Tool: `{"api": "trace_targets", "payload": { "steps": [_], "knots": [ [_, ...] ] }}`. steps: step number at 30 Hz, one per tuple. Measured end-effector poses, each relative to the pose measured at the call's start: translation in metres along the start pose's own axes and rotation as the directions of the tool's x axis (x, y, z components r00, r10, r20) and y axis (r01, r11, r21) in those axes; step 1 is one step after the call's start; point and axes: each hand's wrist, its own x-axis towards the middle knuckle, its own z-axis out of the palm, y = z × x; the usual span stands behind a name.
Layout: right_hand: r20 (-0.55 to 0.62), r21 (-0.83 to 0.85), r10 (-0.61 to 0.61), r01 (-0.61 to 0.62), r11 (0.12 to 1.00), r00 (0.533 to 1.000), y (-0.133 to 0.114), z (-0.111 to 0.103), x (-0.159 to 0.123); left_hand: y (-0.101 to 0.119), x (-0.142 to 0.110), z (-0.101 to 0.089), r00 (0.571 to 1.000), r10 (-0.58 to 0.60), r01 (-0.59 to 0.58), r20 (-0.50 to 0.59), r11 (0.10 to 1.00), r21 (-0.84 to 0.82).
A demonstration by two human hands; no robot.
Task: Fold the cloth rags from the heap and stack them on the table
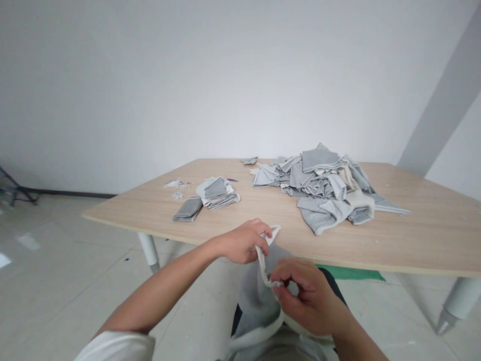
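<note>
A grey cloth piece with a whitish edge (262,260) hangs over my lap at the table's front edge. My left hand (246,243) grips its upper end, the fingers closed over the pale border. Lower and to the right, my right hand (308,296) pinches the same border between thumb and forefinger. The fingers hide whether anything small is in that pinch. More grey fabric (259,296) drapes down over my legs below both hands.
On the wooden table (263,215) lies a large heap of grey and cream cloths (319,175). To the left are a small cloth stack (218,193), a folded grey cloth (188,209), white scraps (176,184) and a thin purple object (232,180). Something green (349,273) shows below the edge.
</note>
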Motion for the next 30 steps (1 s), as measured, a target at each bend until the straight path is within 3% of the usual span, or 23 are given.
{"api": "trace_targets", "payload": {
  "steps": [6,11,15,18,22,27,30],
  "knots": [
    [-0.027,0.007,-0.076,0.077,0.997,0.997,-0.008,-0.012,-0.009,-0.028,-0.015,0.003,0.998,-0.06,0.059,0.024,0.997,0.045],
    [-0.095,0.007,-0.068,0.069,0.998,0.993,-0.008,-0.029,-0.017,-0.024,-0.032,-0.014,0.995,-0.095,0.096,0.017,0.994,-0.043],
    [-0.184,-0.114,-0.042,0.021,0.993,0.982,-0.004,-0.053,-0.016,-0.016,-0.042,-0.036,0.98,-0.19,0.196,0.058,0.975,-0.102],
    [-0.229,-0.285,-0.064,-0.004,0.959,0.971,-0.002,-0.082,-0.003,-0.012,-0.044,-0.064,0.959,-0.284,0.285,0.022,0.952,-0.11],
    [-0.262,-0.426,-0.114,-0.009,0.904,0.958,-0.004,-0.124,0.034,-0.005,-0.04,-0.121,0.916,-0.39,0.38,-0.09,0.918,-0.11],
    [-0.308,-0.485,-0.175,0.004,0.874,0.935,-0.023,-0.164,0.09,0.007,-0.034,-0.193,0.809,-0.525,0.513,-0.264,0.85,-0.12],
    [-0.345,-0.542,-0.26,0.035,0.84,0.902,-0.036,-0.18,0.111,0.013,-0.034,-0.219,0.756,-0.528,0.533,-0.387,0.84,-0.104]
  ]
}}
